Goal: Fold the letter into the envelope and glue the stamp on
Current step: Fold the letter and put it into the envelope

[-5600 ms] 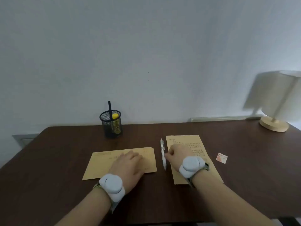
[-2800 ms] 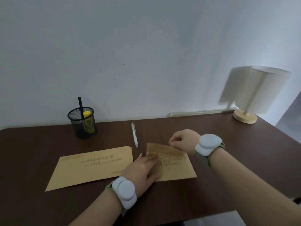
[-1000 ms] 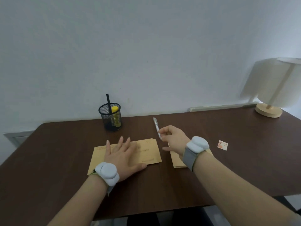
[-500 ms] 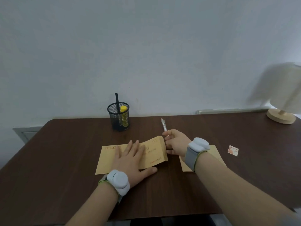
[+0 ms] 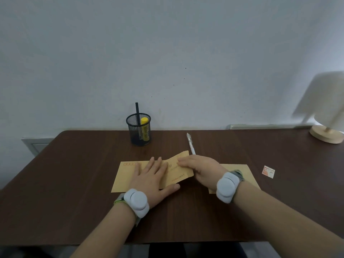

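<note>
The dark brown wooden surface (image 5: 74, 183) stands against a pale wall and carries everything in view. At its far right corner is a lamp (image 5: 327, 116) with a white shade on a round wooden base, blurred in the picture. The tan envelope (image 5: 126, 175) lies flat near the middle, address side up, with a row of small red boxes at its upper left; its right end is raised off the surface. The left hand (image 5: 150, 177) lies flat on the middle of the envelope, fingers straight and spread, thumb stretched to the right along the lower edge. The right hand (image 5: 202, 169) grips the lifted right end, fingers over the top of the paper. Each wrist wears a grey band with a rounded unit. Beneath the right wrist the folded letter (image 5: 242, 172) lies on the surface, just right of the envelope. A black mesh pen cup (image 5: 138, 130) by the wall holds a dark pen and a yellow glue stick (image 5: 144, 127). A white pen (image 5: 190, 144) lies beyond the right hand. The small stamp (image 5: 268, 171) sits apart, right of the letter.
</note>
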### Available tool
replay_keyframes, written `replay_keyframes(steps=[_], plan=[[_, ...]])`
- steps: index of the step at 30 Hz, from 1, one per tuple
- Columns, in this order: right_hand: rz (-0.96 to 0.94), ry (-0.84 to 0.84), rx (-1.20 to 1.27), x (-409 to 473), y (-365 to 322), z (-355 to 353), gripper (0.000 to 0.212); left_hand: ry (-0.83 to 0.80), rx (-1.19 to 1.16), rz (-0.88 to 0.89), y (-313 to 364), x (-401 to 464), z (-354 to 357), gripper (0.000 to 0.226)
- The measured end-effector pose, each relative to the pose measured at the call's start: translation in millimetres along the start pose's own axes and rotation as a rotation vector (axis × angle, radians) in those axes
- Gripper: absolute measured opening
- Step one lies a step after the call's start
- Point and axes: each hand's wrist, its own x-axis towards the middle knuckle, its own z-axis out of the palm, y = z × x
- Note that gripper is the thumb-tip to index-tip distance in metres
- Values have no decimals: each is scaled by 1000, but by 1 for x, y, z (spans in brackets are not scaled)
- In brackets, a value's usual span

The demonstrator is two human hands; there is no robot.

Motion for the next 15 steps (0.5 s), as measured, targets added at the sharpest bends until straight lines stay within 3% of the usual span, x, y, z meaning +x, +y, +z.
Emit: replay_keyframes(steps=[7,12,15], plan=[[-56,29,-136,0,4,-3,37,-11,13,27,2,-4,-6,93],[-44,432,-76,-7,8,-13,27,235,-42,169,-10,-10,-26,46],[104,446,80,-7,17,-22,22,341,-75,144,-23,-11,-49,27]])
